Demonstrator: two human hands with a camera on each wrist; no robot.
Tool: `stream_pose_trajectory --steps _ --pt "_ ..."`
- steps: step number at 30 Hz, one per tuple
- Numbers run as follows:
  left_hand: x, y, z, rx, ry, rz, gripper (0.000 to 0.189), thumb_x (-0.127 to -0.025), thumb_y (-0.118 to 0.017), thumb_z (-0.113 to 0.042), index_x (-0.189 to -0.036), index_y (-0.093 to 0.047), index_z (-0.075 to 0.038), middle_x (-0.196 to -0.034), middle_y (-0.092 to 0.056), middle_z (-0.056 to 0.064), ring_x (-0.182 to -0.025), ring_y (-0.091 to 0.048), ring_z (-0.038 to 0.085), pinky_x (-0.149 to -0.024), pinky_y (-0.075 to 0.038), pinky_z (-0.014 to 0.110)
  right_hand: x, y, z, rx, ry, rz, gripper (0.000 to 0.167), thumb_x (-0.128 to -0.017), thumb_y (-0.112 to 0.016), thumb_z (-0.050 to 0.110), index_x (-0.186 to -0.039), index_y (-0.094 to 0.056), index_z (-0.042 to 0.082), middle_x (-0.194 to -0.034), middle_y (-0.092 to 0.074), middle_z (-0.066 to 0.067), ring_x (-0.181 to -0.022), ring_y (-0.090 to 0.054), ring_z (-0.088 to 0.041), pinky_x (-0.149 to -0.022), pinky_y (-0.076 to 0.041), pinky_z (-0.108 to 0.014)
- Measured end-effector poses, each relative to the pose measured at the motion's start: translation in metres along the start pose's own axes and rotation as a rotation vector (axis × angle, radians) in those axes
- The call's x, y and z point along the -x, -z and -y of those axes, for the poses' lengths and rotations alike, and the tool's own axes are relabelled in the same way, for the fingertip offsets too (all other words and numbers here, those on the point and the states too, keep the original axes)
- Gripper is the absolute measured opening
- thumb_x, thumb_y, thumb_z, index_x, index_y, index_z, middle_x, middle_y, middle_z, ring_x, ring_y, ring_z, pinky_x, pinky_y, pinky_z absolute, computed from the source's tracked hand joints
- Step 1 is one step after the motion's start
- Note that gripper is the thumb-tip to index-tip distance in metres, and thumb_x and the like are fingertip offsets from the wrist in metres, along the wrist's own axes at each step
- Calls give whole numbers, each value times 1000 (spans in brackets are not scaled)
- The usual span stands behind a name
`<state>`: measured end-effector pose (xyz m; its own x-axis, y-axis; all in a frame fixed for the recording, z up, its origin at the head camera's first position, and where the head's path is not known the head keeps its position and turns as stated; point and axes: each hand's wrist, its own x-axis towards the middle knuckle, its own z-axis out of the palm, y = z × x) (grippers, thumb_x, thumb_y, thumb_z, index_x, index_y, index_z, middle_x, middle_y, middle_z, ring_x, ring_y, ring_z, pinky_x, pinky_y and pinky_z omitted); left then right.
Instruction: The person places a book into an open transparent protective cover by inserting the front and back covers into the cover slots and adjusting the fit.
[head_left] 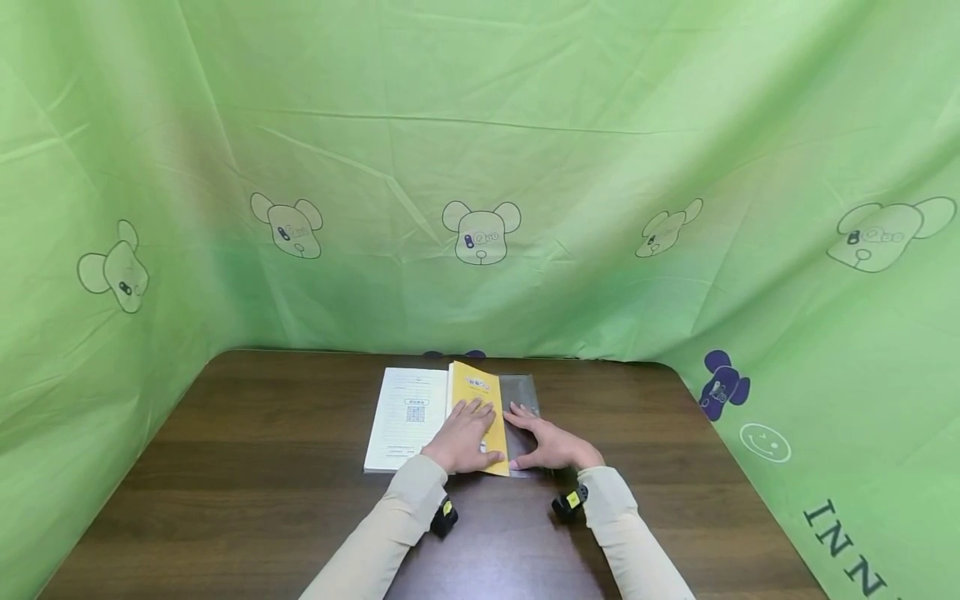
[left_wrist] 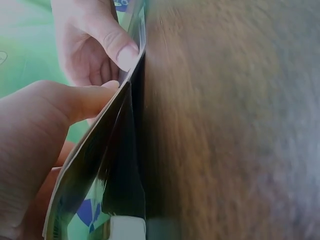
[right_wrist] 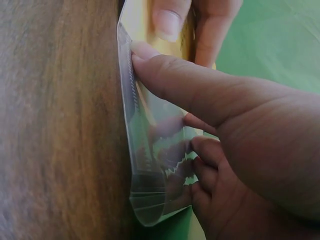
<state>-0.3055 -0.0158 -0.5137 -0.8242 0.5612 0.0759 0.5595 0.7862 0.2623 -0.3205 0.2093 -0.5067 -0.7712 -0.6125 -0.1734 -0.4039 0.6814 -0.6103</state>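
An open book (head_left: pixel 405 404) lies on the table with a printed white page on its left side. Its yellow cover (head_left: pixel 471 379) stretches to the right, and a clear plastic book cover (head_left: pixel 519 390) extends beyond it. My left hand (head_left: pixel 461 437) rests on the yellow cover, fingers spread and thumb near the lower edge. On the clear plastic lies my right hand (head_left: pixel 553 444), its fingers extended. In the right wrist view the right thumb (right_wrist: pixel 175 80) touches the plastic near the yellow cover's edge, close to the left thumb. The plastic's near end bulges up in a fold (right_wrist: pixel 150 202).
The brown wooden table (head_left: pixel 262 467) extends around the book on all sides. A green cloth (head_left: pixel 375 167) with bear-head drawings hangs behind the table and at both sides. Each wrist wears a small black camera (head_left: pixel 444 517).
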Motion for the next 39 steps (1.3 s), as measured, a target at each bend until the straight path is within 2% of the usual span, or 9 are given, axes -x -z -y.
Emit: stream_pose_trajectory --steps 6,12,14,18,20,24,26,30,39 --pt "0 2 0 79 -12 -41 58 -99 -59 -33 -144 -54 3 -154 -48 18 -148 -37 35 -125 -22 51 -1 -1 -1 -11 -8 2 88 -89 -80 28 -159 -33 6 -169 -16 -20 -155 -13 -41 -122 -23 -60" --pt "5 9 8 261 -30 -86 52 -96 -55 -11 -145 -50 8 -158 -41 22 -151 -30 39 -126 -21 51 0 -3 -1 -21 -19 6 89 -88 -81 29 -160 -32 8 -169 -15 -19 -156 -12 -41 -122 -23 -60" --pt "8 11 12 314 -9 -118 54 -95 -55 -9 -146 -47 8 -160 -37 22 -153 -26 39 -126 -20 51 0 -3 -1 -19 -16 7 90 -88 -81 29 -160 -31 8 -169 -14 -19 -156 -12 -41 -122 -22 -61" --pt "15 16 19 361 62 -192 56 -96 -57 -7 -148 -44 8 -163 -30 22 -154 -23 39 -126 -19 50 0 -4 -1 -20 -12 2 91 -88 -81 29 -160 -31 7 -169 -14 -19 -156 -12 -41 -122 -21 -61" --pt "20 19 24 379 81 -203 59 -95 -58 -9 -149 -42 9 -164 -27 23 -154 -22 38 -126 -19 49 0 -4 -1 -25 -13 -1 91 -87 -81 29 -160 -31 7 -169 -13 -19 -156 -11 -41 -122 -21 -62" --pt "29 23 36 416 72 -143 68 -95 -58 -18 -153 -34 10 -167 -20 23 -155 -18 38 -126 -18 50 0 -3 -1 -32 -21 0 91 -87 -81 30 -160 -31 9 -170 -12 -19 -156 -10 -41 -122 -21 -62" --pt "33 22 41 432 63 -94 72 -97 -57 -23 -155 -29 9 -168 -16 23 -156 -15 37 -127 -17 50 0 -2 -1 -29 -29 -1 92 -87 -82 30 -161 -31 10 -170 -12 -18 -156 -10 -41 -122 -21 -62" --pt "37 18 47 469 60 -47 75 -101 -55 -27 -157 -22 9 -168 -14 23 -156 -14 36 -126 -18 51 0 -1 -1 -16 -38 -2 92 -87 -82 31 -161 -31 12 -170 -12 -17 -156 -9 -40 -122 -21 -62" --pt "36 14 47 482 43 -34 75 -102 -55 -28 -157 -20 8 -168 -12 22 -155 -18 37 -125 -21 51 3 -1 -1 -28 -30 3 91 -87 -82 29 -160 -32 11 -170 -12 -16 -156 -9 -40 -122 -21 -63"
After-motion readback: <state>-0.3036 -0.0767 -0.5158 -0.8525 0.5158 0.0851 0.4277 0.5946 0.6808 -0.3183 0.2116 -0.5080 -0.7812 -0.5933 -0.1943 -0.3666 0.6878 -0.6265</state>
